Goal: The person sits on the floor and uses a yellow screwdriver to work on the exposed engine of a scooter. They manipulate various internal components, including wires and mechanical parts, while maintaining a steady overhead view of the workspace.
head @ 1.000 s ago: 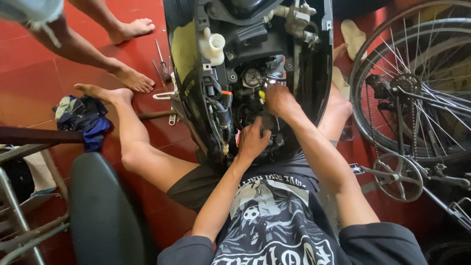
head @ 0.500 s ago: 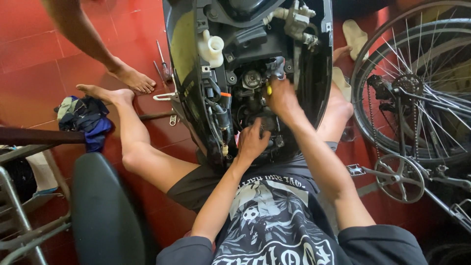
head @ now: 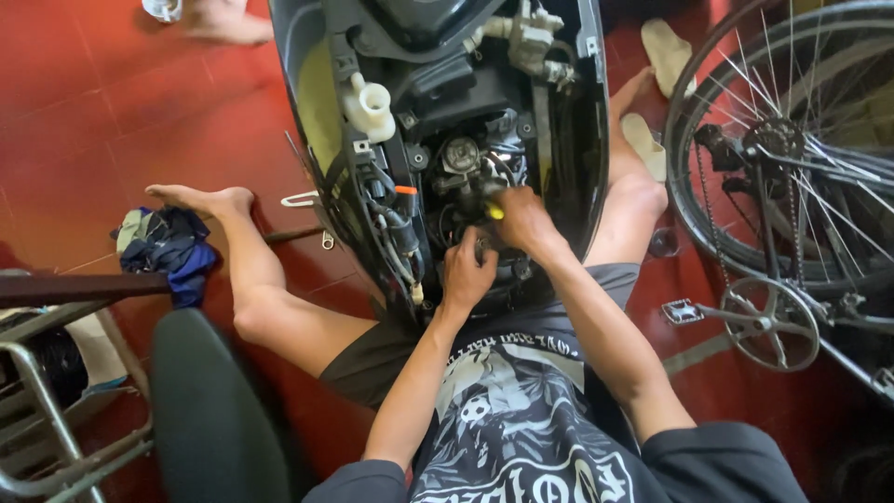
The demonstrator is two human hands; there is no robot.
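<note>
Red tiled floor (head: 112, 102) carries a rag bundle (head: 166, 244), pale sandals (head: 667, 54) and a bicycle wheel (head: 792, 149)

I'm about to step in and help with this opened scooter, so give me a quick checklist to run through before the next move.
1. Right hand grips the yellow-handled tool inside the black scooter's open engine bay: ok.
2. Left hand steadies parts just below the tool: ok, though what it touches is hidden.
3. Tool tip seated on a fastener: cannot tell, the hands cover it.
4. Silver wrenches on the red tiled floor lie within reach, left of the scooter: ok.
5. Bundle of dark blue rags lies beside the person's left foot, off the work: ok.
6. Bicycle wheel stands close on the right: not ok, crowded.
</note>
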